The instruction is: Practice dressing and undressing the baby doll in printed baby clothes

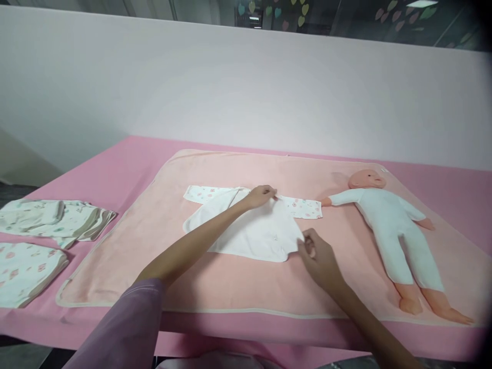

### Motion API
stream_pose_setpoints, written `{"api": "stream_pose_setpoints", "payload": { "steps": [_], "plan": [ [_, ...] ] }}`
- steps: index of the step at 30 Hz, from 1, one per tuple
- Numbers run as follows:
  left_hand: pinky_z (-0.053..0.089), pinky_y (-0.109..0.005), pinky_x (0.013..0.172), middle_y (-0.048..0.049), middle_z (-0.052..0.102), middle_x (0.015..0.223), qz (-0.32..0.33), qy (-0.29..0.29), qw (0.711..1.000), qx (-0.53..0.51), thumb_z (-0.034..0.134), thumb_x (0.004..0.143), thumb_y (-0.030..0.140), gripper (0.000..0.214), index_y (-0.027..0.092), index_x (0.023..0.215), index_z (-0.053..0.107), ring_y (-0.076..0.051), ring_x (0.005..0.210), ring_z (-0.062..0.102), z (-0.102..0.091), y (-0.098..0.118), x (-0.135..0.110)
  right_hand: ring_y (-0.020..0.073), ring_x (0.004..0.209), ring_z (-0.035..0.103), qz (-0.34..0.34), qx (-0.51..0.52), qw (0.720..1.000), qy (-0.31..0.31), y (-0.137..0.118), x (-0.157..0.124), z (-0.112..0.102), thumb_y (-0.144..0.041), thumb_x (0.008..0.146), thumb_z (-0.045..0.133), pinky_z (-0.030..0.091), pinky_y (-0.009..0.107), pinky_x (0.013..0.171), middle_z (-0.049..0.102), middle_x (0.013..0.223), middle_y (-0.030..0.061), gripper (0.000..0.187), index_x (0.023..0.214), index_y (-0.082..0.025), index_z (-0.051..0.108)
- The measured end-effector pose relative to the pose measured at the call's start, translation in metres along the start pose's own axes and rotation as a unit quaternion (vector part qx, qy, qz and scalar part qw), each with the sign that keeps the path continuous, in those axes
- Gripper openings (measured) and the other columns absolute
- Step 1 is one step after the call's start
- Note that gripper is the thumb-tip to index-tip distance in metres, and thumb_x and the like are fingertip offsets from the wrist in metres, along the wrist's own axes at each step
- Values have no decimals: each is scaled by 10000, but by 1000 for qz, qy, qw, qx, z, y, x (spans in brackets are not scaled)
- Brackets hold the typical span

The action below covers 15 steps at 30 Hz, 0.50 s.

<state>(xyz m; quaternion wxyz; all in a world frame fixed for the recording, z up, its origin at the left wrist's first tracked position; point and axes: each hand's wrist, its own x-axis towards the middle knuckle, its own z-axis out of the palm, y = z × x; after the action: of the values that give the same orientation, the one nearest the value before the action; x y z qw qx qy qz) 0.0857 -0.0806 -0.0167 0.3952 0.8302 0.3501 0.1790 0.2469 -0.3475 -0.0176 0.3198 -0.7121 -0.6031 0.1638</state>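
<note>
A small white baby shirt (253, 228) with patterned sleeves lies spread on a peach blanket (215, 282). My left hand (262, 196) reaches across and pinches the shirt's upper edge near the collar, fingers closed. My right hand (317, 252) pinches the shirt's lower right corner, fingers closed on the fabric. A baby doll (388, 215) in a white bodysuit lies on its back on the blanket's right side, apart from both hands.
The blanket covers a pink table (115, 164) against a pale wall. Two stacks of folded patterned baby clothes (54, 218) (26, 269) sit at the table's left end. The table's front edge runs just below my arms.
</note>
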Motion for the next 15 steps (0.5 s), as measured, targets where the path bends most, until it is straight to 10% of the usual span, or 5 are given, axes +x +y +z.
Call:
{"api": "stream_pose_setpoints", "payload": {
  "steps": [3,6,10,15],
  "plan": [
    [442,-431,1163,-135,630,1449,150,-5,988,26,416,1048,544,505,200,1323,663,-274,1362,557,22,6,-9,251,821,659,12,-73,995,64,48,-22,-18,-458,1007,557,539,390,723,677,875,54,214,1000,-247,590],
    [263,-512,1295,-141,395,1677,167,-11,978,127,469,1026,600,636,220,1534,509,-320,1578,307,41,0,-22,344,1215,642,-71,-126,984,102,69,-41,-18,-433,995,587,554,533,983,683,1287,157,412,1351,-226,575],
    [102,-549,1329,-70,237,1763,138,-19,971,192,420,1027,655,696,295,1623,394,-337,1641,155,52,-13,-23,311,1545,408,-234,-170,957,-20,54,-45,-9,-360,1051,521,413,554,1234,447,1658,103,623,1646,-277,359],
    [205,-542,1257,-83,491,1609,139,15,972,188,434,1043,520,473,289,1431,576,-303,1506,388,45,-16,3,260,1577,369,-291,-178,934,-108,34,-33,2,-324,1095,447,349,556,1288,390,1699,65,625,1693,-286,268]
  ]
}}
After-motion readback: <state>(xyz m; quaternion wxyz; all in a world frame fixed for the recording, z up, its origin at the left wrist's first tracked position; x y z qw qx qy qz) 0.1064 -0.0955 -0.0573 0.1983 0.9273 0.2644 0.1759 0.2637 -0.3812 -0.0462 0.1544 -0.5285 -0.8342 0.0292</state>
